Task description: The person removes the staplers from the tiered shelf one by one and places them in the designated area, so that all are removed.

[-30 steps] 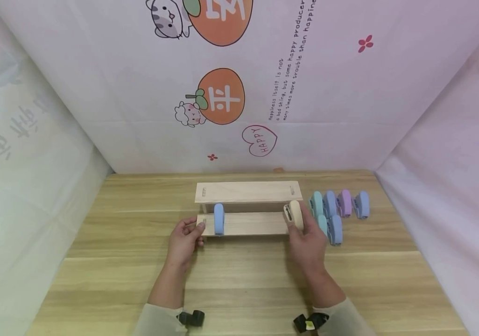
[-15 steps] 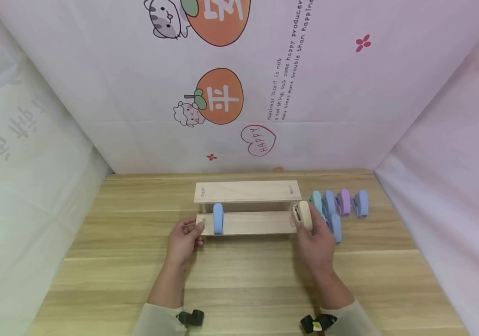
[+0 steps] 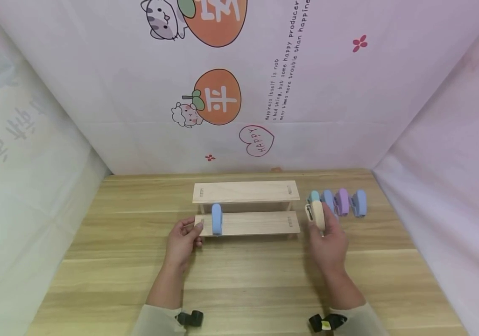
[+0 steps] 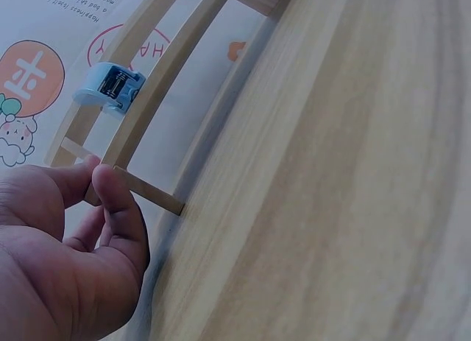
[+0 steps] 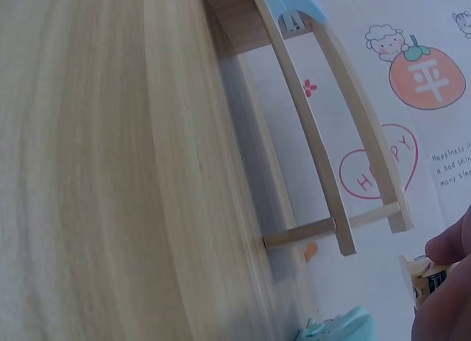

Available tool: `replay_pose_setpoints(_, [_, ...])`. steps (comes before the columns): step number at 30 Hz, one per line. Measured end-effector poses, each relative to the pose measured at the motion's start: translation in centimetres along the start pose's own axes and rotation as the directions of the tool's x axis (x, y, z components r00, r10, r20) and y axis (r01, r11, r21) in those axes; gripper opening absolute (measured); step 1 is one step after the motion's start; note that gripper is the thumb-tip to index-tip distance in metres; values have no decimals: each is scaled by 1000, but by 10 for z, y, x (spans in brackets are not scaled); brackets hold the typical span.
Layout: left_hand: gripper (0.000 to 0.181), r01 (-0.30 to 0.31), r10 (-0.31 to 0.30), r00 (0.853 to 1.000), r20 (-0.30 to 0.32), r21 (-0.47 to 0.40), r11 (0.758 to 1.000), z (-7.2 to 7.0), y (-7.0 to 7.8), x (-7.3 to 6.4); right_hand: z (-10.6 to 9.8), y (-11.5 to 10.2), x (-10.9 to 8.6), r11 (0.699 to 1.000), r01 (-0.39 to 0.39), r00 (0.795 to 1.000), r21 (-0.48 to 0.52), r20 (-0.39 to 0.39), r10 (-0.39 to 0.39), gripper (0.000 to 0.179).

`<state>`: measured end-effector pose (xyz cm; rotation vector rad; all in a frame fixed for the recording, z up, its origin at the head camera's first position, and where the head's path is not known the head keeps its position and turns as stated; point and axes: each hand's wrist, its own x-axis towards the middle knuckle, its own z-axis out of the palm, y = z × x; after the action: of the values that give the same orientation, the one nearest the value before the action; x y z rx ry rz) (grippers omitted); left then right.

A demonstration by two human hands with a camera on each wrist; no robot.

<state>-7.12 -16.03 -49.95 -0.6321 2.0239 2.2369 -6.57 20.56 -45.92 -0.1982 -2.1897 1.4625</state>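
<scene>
My left hand [image 3: 182, 240] pinches the left end of the front step of a small two-step wooden rack [image 3: 256, 223], thumb on top and fingers beneath. On that step, near the left end, stands a light blue stapler [image 3: 216, 219]; the left wrist view also shows this stapler [image 4: 110, 87]. My right hand [image 3: 328, 240] grips a cream mini stapler [image 3: 317, 214], held up just right of the rack. Only part of the cream stapler [image 5: 427, 278] shows between the fingers in the right wrist view.
Right of the rack, a teal stapler [image 3: 313, 195], a purple stapler [image 3: 342, 201] and blue staplers [image 3: 359, 203] stand on the wooden table [image 3: 239, 289]; my right hand covers others. The rack's back step [image 3: 245, 191] is higher. A printed white cloth [image 3: 315, 149] hangs behind.
My right hand has carried the cream stapler rightward, from over the front step's right end to beside the staplers on the table. The left hand keeps its pinch on the rack.
</scene>
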Motion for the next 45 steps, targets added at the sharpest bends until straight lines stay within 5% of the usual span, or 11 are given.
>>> replay_pose_setpoints(14, [40,3,-3,1000,-2,-3,1000,0,1,-1,-24,9,4,985,-164,986,-55,-27,163,62])
replay_pose_setpoints(19, [40,1,-1,1000,2,-6,1000,0,0,-2,-35,15,9,982,-187,981,-3,-46,186,62])
replay_pose_setpoints(27, [40,4,-4,1000,-1,-5,1000,0,1,-2,-46,19,13,948,-312,947,68,-54,316,63])
replay_pose_setpoints(45, [41,7,-7,1000,5,-10,1000,-1,-1,0,-60,44,28,896,-438,894,75,-62,443,67])
